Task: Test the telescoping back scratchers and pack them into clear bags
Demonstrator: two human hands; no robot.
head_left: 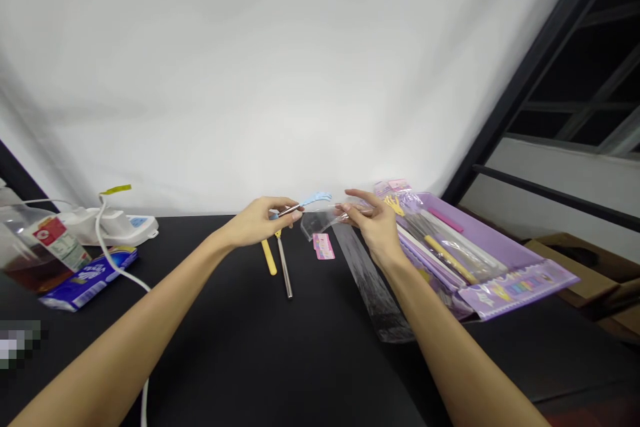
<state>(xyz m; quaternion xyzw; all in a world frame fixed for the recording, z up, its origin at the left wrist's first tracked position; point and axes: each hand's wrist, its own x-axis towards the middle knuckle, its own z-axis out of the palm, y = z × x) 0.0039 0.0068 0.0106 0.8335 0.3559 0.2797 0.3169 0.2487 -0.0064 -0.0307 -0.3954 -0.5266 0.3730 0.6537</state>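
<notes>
My left hand point(260, 220) is closed in a pinch on the metal shaft of a back scratcher whose blue hand-shaped head point(316, 199) points right. My right hand point(373, 221) is closed on the open mouth of a clear plastic sleeve point(320, 220), just beside the blue head. Below the hands, a yellow-handled stick point(269, 256) and a silver metal rod point(285, 268) lie on the black table point(225, 347). A small pink label card point(324, 246) lies next to them.
A long clear sleeve point(373, 287) lies under my right forearm. A purple tray point(480, 253) of packaged scratchers sits at the right. At the left are a bottle of dark liquid point(30, 247), a blue tissue pack point(90, 279), a white power strip point(113, 225) with cable.
</notes>
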